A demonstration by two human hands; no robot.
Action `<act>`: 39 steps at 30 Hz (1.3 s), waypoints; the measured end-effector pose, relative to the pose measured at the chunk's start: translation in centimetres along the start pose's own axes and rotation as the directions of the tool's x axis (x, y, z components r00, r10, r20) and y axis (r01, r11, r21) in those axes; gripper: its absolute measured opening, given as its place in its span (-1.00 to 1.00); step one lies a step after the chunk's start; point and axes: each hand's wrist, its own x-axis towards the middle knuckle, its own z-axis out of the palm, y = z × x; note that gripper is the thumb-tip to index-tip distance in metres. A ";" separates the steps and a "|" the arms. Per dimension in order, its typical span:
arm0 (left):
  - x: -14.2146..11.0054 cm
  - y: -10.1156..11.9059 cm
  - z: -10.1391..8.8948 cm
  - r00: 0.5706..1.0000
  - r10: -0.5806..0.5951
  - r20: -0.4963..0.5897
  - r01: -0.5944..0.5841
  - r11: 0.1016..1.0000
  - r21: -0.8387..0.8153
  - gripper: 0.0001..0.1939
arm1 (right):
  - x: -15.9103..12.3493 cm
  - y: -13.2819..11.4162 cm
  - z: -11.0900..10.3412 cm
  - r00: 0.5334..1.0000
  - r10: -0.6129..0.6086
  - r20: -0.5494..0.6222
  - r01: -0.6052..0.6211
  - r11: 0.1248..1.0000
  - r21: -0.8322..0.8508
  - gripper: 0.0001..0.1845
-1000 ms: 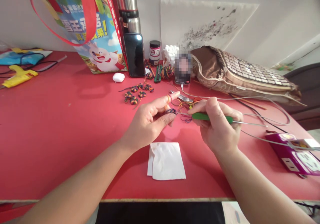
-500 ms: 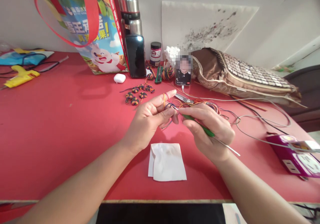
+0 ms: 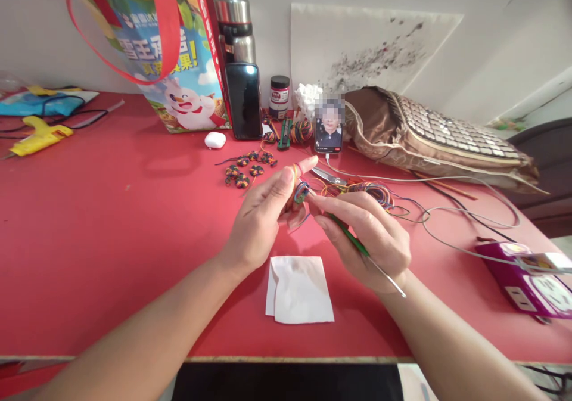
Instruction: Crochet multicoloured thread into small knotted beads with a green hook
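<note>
My left hand point(image 3: 263, 216) pinches a small multicoloured crochet piece point(image 3: 301, 192), and orange yarn loops over its raised index finger. In my right hand point(image 3: 369, 234) is a crochet hook point(image 3: 353, 237) with a green handle, gripped like a pen. The hook's front end meets the crochet piece, though my fingers partly hide the tip. Its other metal end sticks out below my right palm. Loose multicoloured yarn point(image 3: 373, 193) lies just behind my right hand. Several small round crochet pieces point(image 3: 242, 180) in dark, orange and green yarn rest beyond my left hand.
A folded white cloth or tissue point(image 3: 301, 291) lies near the front edge. Behind are scissors point(image 3: 328, 176), a leaning phone point(image 3: 243, 103), a second phone point(image 3: 328, 133) on a cable, an earbud case point(image 3: 215, 140) and a bag point(image 3: 179, 55). A purple power strip point(image 3: 513, 276) sits right.
My left thumb has lifted and shifted, and the crochet piece is turned so more of it shows. My right hand has moved slightly left, with the hook tilted more steeply.
</note>
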 end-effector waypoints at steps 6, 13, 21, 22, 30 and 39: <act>0.2 0.0 -0.1 1.000 0.004 0.005 -0.004 0.999 0.047 -0.57 | 0.1 -0.1 -0.1 1.000 -0.009 0.004 0.009 1.000 -0.025 -0.58; 0.1 0.9 -0.5 0.999 0.021 0.043 -0.028 0.984 0.176 -0.52 | 0.2 0.0 -0.2 0.998 -0.062 0.024 0.063 0.997 -0.043 -0.62; 0.1 1.4 -0.2 0.999 0.035 0.035 -0.045 0.945 0.323 -0.52 | 0.2 -0.1 -0.1 0.999 -0.032 -0.002 0.031 0.999 -0.029 -0.56; 0.1 1.4 -0.2 0.999 0.032 0.032 -0.040 0.954 0.296 -0.52 | 0.3 -0.2 -0.1 0.999 -0.037 -0.005 0.037 0.999 -0.030 -0.57; -0.5 0.7 0.9 0.999 0.038 -0.012 -0.036 0.992 0.125 -0.44 | 0.4 -0.4 0.0 0.995 -0.102 0.004 0.102 0.985 -0.139 -0.54; -0.8 0.6 1.5 0.994 0.101 -0.047 -0.092 0.983 0.162 -0.48 | 0.2 -1.2 0.6 0.991 -0.133 -0.003 0.124 0.935 -0.332 -0.67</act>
